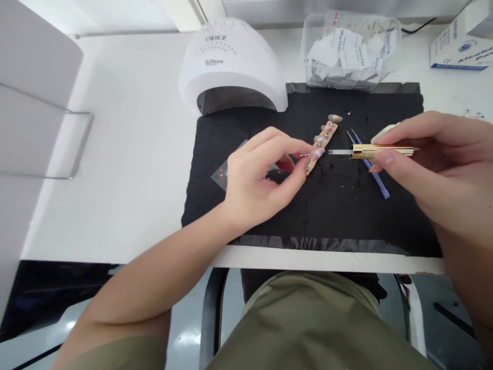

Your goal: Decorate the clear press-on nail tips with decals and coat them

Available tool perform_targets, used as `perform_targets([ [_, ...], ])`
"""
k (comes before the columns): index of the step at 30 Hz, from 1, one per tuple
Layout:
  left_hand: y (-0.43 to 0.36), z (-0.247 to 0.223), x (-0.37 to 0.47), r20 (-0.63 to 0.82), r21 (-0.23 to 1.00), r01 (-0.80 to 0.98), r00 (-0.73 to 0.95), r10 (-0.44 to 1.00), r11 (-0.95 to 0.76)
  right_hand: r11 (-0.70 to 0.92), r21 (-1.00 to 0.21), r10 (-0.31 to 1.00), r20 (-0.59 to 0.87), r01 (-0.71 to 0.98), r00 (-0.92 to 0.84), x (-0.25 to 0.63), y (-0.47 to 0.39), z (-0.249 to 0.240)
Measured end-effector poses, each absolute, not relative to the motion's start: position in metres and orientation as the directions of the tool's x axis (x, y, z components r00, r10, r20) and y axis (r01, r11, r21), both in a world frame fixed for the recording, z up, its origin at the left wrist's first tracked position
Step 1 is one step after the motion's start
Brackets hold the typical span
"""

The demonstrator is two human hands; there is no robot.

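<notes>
My left hand [264,177] pinches a small metal stem that carries a decorated nail tip [317,153], its fingers closed over the lower part of a wooden strip [330,128]. More decorated nail tips stand along that strip. From the right, my right hand [435,159] holds a gold-handled brush [381,150] between thumb and fingers. The brush's pale tip points left, a short gap from the nail tip. Blue tweezers [379,184] lie on the black mat [308,210], partly under my right hand. A clear sheet with small red pieces [221,176] is partly hidden behind my left hand.
A white nail lamp [234,61] stands at the mat's back left. Behind the mat is a clear plastic box [314,77] of alcohol pad packets. A white carton [460,43] sits at the back right. The white table's front edge [327,260] runs below the mat.
</notes>
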State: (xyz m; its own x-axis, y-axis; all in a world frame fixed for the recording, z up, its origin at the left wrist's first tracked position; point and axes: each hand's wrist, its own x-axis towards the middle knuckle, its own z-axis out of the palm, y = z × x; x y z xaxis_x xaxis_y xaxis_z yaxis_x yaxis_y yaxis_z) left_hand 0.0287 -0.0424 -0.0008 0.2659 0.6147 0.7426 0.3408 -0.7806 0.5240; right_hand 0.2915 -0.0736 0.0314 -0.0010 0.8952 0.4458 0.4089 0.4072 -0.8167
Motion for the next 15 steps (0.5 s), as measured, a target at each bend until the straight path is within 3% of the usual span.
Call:
perform_targets([
  [15,-0.042,0.001,0.03,0.761,0.507,0.321,0.268,0.59,-0.8,0.387,-0.802,0.84,0.511,0.455,0.185,0.298,-0.064,0.026],
])
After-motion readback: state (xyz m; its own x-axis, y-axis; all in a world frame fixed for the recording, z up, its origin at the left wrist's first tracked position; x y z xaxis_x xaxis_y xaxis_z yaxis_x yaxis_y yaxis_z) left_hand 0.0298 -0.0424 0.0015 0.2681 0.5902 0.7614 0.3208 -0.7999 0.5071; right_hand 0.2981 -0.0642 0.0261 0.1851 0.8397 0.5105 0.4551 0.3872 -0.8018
